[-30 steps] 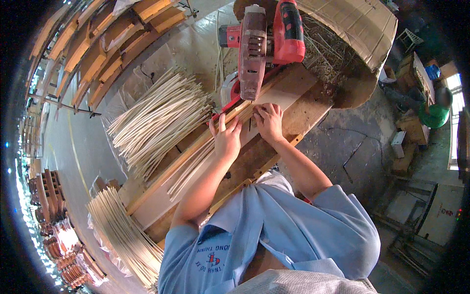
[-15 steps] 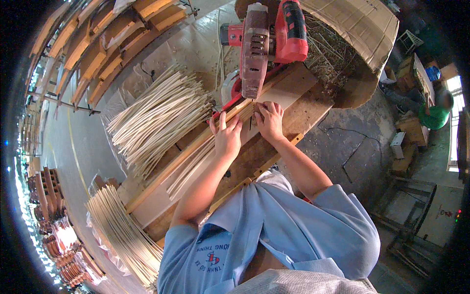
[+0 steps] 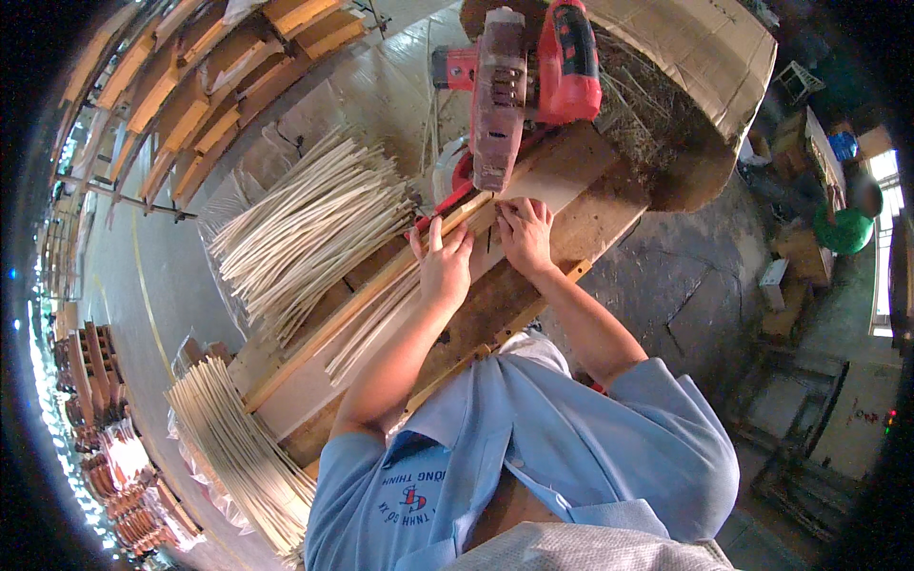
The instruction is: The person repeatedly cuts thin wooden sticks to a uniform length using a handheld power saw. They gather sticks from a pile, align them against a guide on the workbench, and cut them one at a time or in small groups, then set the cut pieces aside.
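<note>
Beneath the left hand [image 3: 445, 273], and running out from it toward the lower left, a loose row of thin pale rods [image 3: 379, 325] lies on a light board [image 3: 293, 398], alongside a long wooden strip [image 3: 319, 345]. That hand is palm down, its fingers spread and bent over the rods and the strip; whether they close on any rod cannot be told. Just to its right, the right hand [image 3: 526, 235] sits with its fingers curled downward onto the work, and its grip, too, is hidden. Just beyond both hands stands a red power saw [image 3: 498, 100], its lower tip close to the right hand's fingers. Left of the left hand lies a large heap of pale rods [image 3: 309, 233]; farther off, to its lower left, is another bundle [image 3: 238, 452]. Beyond the right hand, to its upper right, a piece of cardboard [image 3: 700, 62] curves around thin scraps [image 3: 633, 100]
</note>
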### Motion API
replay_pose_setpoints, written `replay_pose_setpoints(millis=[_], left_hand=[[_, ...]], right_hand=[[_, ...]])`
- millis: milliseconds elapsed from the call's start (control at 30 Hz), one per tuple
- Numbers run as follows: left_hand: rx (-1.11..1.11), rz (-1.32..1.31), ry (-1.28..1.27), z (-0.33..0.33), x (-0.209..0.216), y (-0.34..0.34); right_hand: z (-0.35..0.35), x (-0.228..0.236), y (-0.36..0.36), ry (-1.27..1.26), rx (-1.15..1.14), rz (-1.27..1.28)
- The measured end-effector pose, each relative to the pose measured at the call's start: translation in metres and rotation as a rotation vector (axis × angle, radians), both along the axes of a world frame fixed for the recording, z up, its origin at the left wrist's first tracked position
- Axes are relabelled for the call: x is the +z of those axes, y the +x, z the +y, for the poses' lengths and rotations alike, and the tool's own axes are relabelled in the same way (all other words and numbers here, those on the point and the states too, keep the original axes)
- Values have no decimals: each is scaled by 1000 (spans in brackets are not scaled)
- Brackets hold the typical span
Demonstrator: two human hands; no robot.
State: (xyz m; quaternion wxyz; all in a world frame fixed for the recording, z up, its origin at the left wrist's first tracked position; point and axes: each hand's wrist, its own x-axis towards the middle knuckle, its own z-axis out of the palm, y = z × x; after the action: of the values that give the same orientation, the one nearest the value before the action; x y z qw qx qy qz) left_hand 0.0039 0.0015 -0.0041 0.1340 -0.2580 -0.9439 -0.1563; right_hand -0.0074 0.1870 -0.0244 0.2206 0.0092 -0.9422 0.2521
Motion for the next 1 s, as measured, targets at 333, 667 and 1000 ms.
replay_pose_setpoints(millis=[333, 667, 1000], left_hand=[[24, -14, -65, -2, 3, -3], [-17, -21, -56, -6, 4, -1], [-47, -32, -104, -7, 5, -2]], right_hand=[[-11, 18, 10, 192, 220, -1], [-8, 18, 17, 286, 250, -107], [-12, 23, 22, 237, 225, -147]])
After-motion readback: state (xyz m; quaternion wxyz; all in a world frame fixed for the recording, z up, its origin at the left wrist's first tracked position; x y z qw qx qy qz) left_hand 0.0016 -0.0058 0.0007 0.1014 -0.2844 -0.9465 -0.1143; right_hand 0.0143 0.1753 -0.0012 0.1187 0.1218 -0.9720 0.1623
